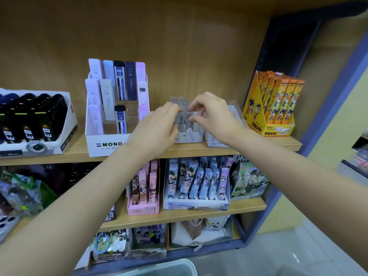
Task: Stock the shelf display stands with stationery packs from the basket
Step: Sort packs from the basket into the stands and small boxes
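Left hand (157, 129) and right hand (212, 116), close together, both pinch a transparent pack (186, 116) over the clear display stand (190, 135) on the upper shelf (199, 150), right of the MONO stand (105, 145), probably to align it with a slot; the basket (169, 266) sits near, below

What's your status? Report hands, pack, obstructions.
Both pinching: left hand, right hand on a clear pack. Pack over the clear stand, top shelf. Nothing seen blocking.
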`<action>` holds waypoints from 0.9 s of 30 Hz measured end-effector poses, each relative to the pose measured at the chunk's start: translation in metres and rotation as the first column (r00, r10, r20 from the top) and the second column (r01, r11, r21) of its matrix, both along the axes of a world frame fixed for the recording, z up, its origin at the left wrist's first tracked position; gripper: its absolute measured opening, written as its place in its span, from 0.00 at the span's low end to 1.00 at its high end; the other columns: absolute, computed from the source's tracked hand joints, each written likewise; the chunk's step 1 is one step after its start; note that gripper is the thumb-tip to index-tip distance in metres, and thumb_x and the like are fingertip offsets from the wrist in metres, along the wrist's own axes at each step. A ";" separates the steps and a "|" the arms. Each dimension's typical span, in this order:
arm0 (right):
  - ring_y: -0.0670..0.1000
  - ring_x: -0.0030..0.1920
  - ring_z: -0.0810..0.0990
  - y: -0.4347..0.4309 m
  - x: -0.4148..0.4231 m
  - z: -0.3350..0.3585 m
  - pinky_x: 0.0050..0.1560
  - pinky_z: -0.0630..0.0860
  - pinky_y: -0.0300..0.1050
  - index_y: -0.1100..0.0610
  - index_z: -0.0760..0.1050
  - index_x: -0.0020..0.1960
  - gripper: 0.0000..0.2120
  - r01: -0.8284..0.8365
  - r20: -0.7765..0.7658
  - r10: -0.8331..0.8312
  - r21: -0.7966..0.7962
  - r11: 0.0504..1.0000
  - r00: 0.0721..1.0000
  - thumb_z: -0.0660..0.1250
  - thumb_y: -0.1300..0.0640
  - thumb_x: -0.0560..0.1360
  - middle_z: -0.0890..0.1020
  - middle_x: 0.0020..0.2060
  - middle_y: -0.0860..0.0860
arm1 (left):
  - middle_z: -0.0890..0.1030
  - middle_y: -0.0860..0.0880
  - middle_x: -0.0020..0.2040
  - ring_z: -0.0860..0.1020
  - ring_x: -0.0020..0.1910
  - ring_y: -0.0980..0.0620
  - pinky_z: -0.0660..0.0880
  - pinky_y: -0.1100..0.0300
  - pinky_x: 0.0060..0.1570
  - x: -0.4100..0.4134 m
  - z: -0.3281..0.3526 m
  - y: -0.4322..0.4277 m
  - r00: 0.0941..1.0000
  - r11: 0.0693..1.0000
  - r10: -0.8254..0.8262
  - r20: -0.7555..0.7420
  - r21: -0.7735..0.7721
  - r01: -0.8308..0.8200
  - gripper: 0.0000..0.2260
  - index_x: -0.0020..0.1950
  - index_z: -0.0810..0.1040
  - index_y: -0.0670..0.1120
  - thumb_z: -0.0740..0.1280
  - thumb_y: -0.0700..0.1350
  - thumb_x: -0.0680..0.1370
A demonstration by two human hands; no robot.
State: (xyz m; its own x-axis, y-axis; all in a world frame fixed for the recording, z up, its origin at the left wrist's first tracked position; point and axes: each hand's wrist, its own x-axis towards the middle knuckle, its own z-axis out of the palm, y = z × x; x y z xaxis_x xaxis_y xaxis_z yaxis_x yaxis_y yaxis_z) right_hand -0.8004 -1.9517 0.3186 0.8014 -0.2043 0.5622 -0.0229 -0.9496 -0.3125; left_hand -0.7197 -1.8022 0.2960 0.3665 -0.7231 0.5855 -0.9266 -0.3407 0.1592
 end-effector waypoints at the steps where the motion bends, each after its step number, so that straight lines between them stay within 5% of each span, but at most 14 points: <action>1: 0.46 0.41 0.75 0.001 -0.002 -0.002 0.50 0.77 0.47 0.56 0.76 0.50 0.07 0.011 0.011 -0.010 -0.012 1.000 1.000 0.71 0.60 0.73 0.72 0.45 0.46 | 0.71 0.48 0.66 0.72 0.60 0.48 0.69 0.55 0.54 0.000 0.000 0.000 1.000 1.000 0.001 0.008 0.000 -0.001 0.16 0.69 0.67 0.46 0.59 0.42 0.80; 7: 0.40 0.45 0.66 0.023 -0.035 -0.012 0.40 0.65 0.38 0.56 0.74 0.55 0.07 0.093 0.099 -0.073 -0.216 0.972 0.992 0.63 0.55 0.79 0.69 0.46 0.43 | 0.76 0.44 0.54 0.72 0.55 0.45 0.61 0.59 0.53 -0.009 -0.006 0.020 0.983 0.988 -0.023 0.184 -0.144 0.050 0.11 0.57 0.76 0.41 0.61 0.37 0.77; 13: 0.46 0.42 0.71 0.050 -0.068 -0.075 0.34 0.64 0.37 0.55 0.74 0.49 0.09 -0.022 -0.020 0.016 -0.314 0.949 1.000 0.58 0.52 0.79 0.73 0.42 0.46 | 0.77 0.44 0.44 0.71 0.45 0.45 0.64 0.54 0.44 -0.038 -0.064 0.076 0.975 0.987 -0.071 0.213 -0.127 0.099 0.10 0.48 0.77 0.40 0.58 0.41 0.74; 19: 0.45 0.40 0.72 0.073 -0.085 -0.194 0.40 0.65 0.39 0.52 0.73 0.45 0.10 -0.160 -0.307 0.089 -0.215 0.963 0.948 0.55 0.51 0.76 0.75 0.40 0.46 | 0.76 0.48 0.43 0.68 0.43 0.50 0.60 0.58 0.44 -0.041 -0.166 0.137 0.999 0.998 -0.015 -0.037 0.060 0.017 0.07 0.45 0.75 0.43 0.58 0.43 0.74; 23: 0.44 0.40 0.77 0.085 -0.091 -0.276 0.35 0.69 0.34 0.51 0.75 0.46 0.10 -0.156 -0.561 0.111 -0.033 0.987 0.820 0.55 0.53 0.75 0.76 0.41 0.45 | 0.73 0.51 0.42 0.68 0.42 0.50 0.60 0.58 0.41 -0.036 -0.248 0.174 0.968 0.974 0.107 -0.227 0.220 -0.056 0.05 0.46 0.70 0.48 0.58 0.45 0.72; 27: 0.52 0.60 0.73 0.099 -0.097 -0.361 0.57 0.71 0.46 0.57 0.69 0.64 0.18 -0.079 -0.762 0.197 0.189 0.979 0.617 0.50 0.52 0.79 0.71 0.59 0.52 | 0.77 0.50 0.49 0.70 0.48 0.52 0.70 0.58 0.46 -0.030 -0.323 0.206 0.863 0.944 0.249 -0.440 0.310 -0.114 0.11 0.56 0.70 0.50 0.56 0.48 0.74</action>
